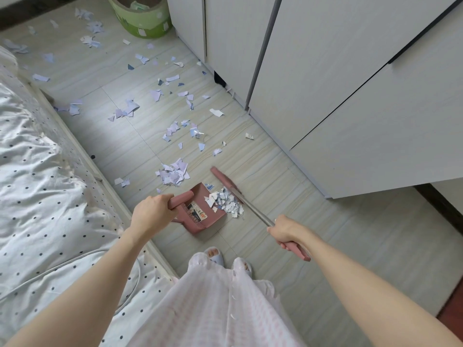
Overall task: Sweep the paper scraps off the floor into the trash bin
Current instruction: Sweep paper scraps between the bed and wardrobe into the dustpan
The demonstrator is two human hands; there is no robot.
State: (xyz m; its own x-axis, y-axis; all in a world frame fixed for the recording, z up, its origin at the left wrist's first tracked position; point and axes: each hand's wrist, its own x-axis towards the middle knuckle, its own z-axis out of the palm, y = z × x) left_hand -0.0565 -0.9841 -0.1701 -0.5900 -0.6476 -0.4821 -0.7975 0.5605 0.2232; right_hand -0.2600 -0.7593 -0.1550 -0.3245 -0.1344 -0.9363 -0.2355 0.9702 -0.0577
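- The left hand (150, 213) is gripping the pink handle of the dustpan (200, 214), fingers curled round it; the dustpan is sitting on the floor (325, 246) just in front of the person's feet, its open mouth facing right toward the broom.
- The right hand (288, 232) is holding the broom (226, 182) by its handle, fingers wrapped tight round the pink grip, whose end is sticking out behind the hand; the metal shaft is running up and left to the pink head.
- The broom head is lying against a heap of paper scraps (228, 200), which is resting at the dustpan's mouth, partly on its lip and partly on the floor.
- A second heap of pale lilac scraps (172, 174) is lying just beyond the dustpan, apart from it.
- Further loose scraps (125, 111) are lying scattered across the floor all the way to the far end of the room.
- The trash bin (142, 18), green with pale markings, is standing at the far end beside the white cabinets (325, 83), well apart from the dustpan; some paper is showing inside it.
- A bed with spotted white bedding (37, 184) is running along the left side.
- The person is standing in a pale pink checked garment and open-toed slippers (215, 255).
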